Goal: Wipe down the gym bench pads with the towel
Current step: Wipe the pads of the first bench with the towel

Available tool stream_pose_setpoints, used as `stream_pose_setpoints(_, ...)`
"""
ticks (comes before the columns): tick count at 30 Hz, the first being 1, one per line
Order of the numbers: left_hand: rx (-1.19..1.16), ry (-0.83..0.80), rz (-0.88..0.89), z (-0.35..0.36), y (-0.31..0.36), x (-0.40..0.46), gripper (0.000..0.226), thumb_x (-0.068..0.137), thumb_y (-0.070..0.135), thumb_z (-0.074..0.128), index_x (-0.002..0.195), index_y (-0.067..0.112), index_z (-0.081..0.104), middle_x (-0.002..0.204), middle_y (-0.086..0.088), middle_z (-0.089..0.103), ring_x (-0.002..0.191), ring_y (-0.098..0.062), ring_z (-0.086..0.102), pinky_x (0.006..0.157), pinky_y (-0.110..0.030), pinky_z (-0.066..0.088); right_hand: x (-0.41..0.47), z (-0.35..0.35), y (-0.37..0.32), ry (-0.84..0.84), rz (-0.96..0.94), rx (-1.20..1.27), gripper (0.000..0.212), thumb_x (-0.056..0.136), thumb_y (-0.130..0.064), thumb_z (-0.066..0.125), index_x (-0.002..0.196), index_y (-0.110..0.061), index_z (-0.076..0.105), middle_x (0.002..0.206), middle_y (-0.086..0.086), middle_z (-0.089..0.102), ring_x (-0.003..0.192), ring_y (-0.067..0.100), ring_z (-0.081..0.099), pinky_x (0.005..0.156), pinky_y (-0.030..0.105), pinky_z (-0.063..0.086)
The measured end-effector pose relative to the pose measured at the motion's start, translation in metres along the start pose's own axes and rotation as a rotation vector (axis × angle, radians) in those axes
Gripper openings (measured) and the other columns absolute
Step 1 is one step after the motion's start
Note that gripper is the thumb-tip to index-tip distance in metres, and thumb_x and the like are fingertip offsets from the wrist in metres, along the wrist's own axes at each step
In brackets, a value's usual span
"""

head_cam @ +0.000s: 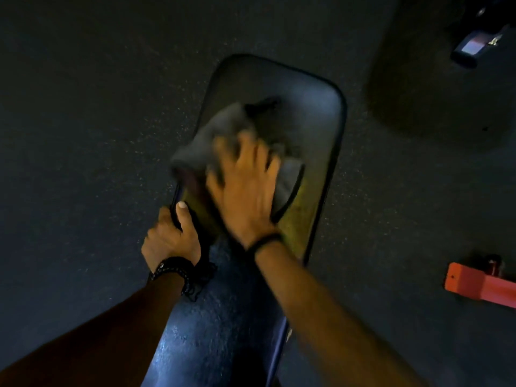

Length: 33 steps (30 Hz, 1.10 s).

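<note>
A dark padded gym bench runs up the middle of the view, with a far pad (pixel 310 101) and a near pad (pixel 217 325). A grey towel (pixel 215 135) lies crumpled on the far pad. My right hand (pixel 245 188) presses down on the towel with spread fingers, blurred by motion. My left hand (pixel 173 236) grips the far pad's left edge near the gap between the pads, thumb on top and fingers curled under.
Dark speckled rubber floor (pixel 83 135) surrounds the bench. An orange metal frame piece (pixel 480 283) sticks in from the right edge. A dark machine base with a metal part (pixel 472 48) stands at the upper right.
</note>
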<state>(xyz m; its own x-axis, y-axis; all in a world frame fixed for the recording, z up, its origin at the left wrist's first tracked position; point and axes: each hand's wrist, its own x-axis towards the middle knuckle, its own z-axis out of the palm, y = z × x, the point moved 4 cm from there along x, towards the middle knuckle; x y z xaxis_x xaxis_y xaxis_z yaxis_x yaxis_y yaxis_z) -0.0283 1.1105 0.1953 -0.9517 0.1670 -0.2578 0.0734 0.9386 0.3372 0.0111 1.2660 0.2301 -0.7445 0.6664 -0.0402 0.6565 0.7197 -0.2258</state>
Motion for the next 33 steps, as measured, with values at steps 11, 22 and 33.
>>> stream_pose_setpoints(11,0.033,0.016,0.011,0.005,-0.004,0.002,0.072,0.091,0.058,0.017,0.115,0.002,0.057,0.092,-0.029,0.065,0.084,-0.046,0.06,0.067,-0.043,0.036,0.073,-0.012,0.078,0.083,0.412,0.063,0.063,0.092,-0.065,0.041,0.144,-0.029,0.043,0.153,0.013,0.034,0.138,0.038,0.033,0.112,0.061,0.021)
stream_pose_setpoints(22,0.037,-0.029,-0.004,0.002,-0.001,0.002,0.062,0.092,0.054,0.021,0.105,0.004,0.057,0.081,-0.026,0.064,0.074,-0.044,0.06,0.063,-0.039,0.032,0.032,-0.016,0.147,0.139,0.451,0.161,0.06,0.088,-0.061,0.054,0.137,-0.027,0.05,0.143,0.011,0.043,0.129,0.034,0.042,0.105,0.054,0.035)
stream_pose_setpoints(33,0.026,-0.037,-0.004,0.004,-0.001,0.002,0.076,0.088,0.061,0.012,0.113,0.004,0.057,0.08,-0.027,0.064,0.074,-0.044,0.06,0.064,-0.039,0.032,-0.079,-0.001,0.104,0.09,0.464,0.24,0.061,0.093,-0.058,0.047,0.135,-0.015,0.054,0.145,0.012,0.042,0.13,0.029,0.041,0.106,0.049,0.041)
